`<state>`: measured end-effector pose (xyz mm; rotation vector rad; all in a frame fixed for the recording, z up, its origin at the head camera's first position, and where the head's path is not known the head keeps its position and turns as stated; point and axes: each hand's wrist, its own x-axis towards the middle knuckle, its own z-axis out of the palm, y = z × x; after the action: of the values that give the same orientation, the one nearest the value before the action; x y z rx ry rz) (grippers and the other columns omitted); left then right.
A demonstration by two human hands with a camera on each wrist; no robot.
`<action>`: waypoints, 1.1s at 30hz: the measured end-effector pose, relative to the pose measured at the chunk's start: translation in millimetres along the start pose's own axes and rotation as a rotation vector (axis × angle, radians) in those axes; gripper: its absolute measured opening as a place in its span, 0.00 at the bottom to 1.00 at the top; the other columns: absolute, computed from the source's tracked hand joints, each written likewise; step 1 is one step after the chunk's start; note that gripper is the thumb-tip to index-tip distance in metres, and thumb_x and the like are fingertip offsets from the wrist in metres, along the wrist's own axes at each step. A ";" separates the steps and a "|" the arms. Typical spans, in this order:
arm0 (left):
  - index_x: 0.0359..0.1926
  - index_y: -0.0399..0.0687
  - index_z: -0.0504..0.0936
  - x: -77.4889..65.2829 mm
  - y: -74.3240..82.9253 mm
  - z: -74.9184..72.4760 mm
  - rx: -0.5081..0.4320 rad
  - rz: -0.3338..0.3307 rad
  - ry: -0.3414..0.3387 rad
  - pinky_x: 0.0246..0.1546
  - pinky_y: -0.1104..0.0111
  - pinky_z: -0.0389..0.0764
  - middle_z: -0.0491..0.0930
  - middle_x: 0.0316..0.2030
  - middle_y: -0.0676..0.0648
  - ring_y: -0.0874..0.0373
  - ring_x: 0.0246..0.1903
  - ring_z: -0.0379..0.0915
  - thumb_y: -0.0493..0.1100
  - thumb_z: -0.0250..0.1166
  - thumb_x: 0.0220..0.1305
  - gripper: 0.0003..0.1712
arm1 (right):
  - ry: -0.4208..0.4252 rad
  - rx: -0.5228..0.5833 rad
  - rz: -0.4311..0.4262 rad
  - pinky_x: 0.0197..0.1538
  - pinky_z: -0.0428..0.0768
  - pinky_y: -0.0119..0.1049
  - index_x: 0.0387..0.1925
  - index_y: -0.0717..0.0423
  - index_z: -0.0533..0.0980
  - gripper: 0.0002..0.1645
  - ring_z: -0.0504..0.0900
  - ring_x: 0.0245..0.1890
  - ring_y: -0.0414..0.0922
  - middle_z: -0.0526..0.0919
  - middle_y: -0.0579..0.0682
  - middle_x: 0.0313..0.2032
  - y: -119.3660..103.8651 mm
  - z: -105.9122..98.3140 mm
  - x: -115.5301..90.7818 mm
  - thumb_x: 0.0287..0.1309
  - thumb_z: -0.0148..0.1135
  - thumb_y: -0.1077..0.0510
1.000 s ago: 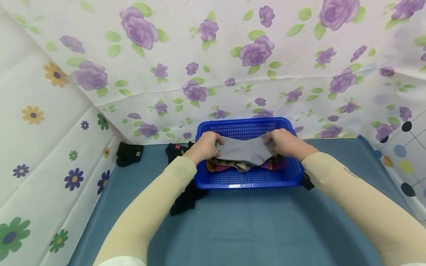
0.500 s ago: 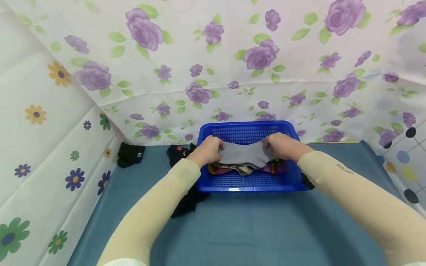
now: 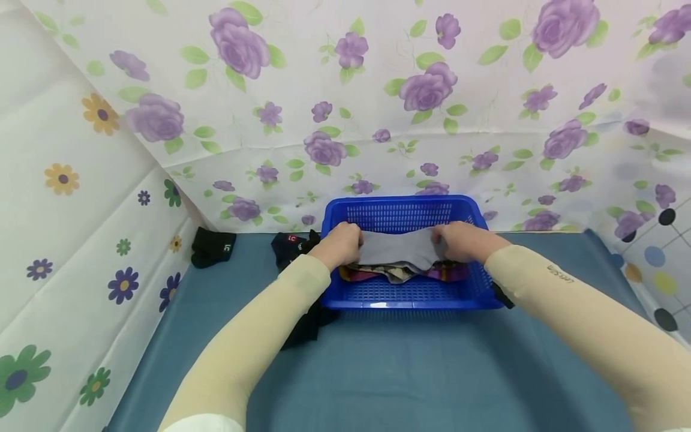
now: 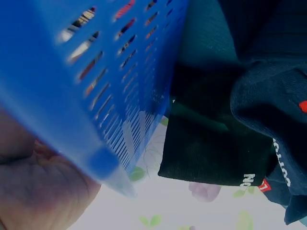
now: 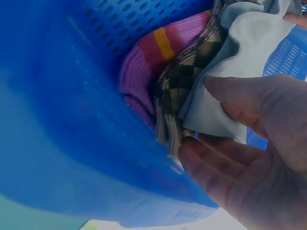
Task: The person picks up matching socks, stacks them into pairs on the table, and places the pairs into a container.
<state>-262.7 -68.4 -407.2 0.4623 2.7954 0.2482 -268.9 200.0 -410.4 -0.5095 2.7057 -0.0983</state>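
Observation:
A grey sock (image 3: 396, 249) stretches between both hands inside the blue plastic basket (image 3: 378, 305). My left hand (image 3: 344, 241) holds its left end; in the left wrist view that hand is mostly hidden behind the basket wall. On the right end, my right hand (image 3: 460, 241) grips the cloth, thumb on top and fingers beneath, as the right wrist view shows. Under the grey sock lie a brown checked sock (image 5: 184, 72) and a purple sock (image 5: 139, 79) with red and yellow bands.
Several black socks (image 4: 211, 143) with white lettering lie along the basket's left side. Another black sock (image 3: 213, 247) lies farther left, by the flowered side sheet (image 3: 97, 198). A dark piece (image 3: 503, 296) pokes out at the basket's right. Behind stands a rose-print sheet (image 3: 302, 120).
Both hands have lowered slightly with the grey sock, which now lies flatter over the patterned socks. The whole view has shifted a little; the basket and black socks stay where they were.

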 end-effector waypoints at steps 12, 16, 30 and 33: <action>0.57 0.44 0.76 -17.6 -6.2 -21.3 -0.138 0.024 0.040 0.60 0.58 0.69 0.71 0.58 0.43 0.49 0.63 0.61 0.43 0.67 0.56 0.26 | 0.008 0.056 0.005 0.46 0.77 0.49 0.51 0.58 0.75 0.25 0.75 0.43 0.52 0.77 0.61 0.49 -6.4 -29.7 -29.0 0.51 0.66 0.54; 0.57 0.46 0.75 -37.2 0.8 -40.3 -0.163 0.071 0.134 0.58 0.58 0.70 0.71 0.58 0.44 0.50 0.61 0.63 0.46 0.65 0.59 0.25 | 0.050 0.095 -0.011 0.44 0.79 0.48 0.54 0.54 0.74 0.24 0.77 0.40 0.49 0.74 0.63 0.55 -13.6 -43.8 -49.6 0.55 0.64 0.52; 0.56 0.53 0.75 -145.4 50.7 -44.4 -0.094 0.367 0.505 0.51 0.70 0.76 0.73 0.55 0.52 0.61 0.54 0.69 0.49 0.64 0.61 0.22 | 0.563 0.052 -0.248 0.42 0.80 0.42 0.51 0.48 0.75 0.20 0.78 0.47 0.45 0.78 0.49 0.52 -64.4 -28.7 -131.0 0.56 0.64 0.51; 0.55 0.54 0.76 -159.6 57.5 -29.0 -0.081 0.425 0.551 0.50 0.72 0.76 0.74 0.54 0.53 0.63 0.54 0.70 0.49 0.64 0.60 0.21 | 0.672 0.072 -0.342 0.44 0.80 0.41 0.51 0.48 0.75 0.22 0.78 0.47 0.42 0.78 0.48 0.52 -72.8 -9.8 -144.1 0.53 0.66 0.51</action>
<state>-111.0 -72.1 -326.0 1.1163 3.1543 0.6669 -124.2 184.4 -339.8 -1.0734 3.1976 -0.5456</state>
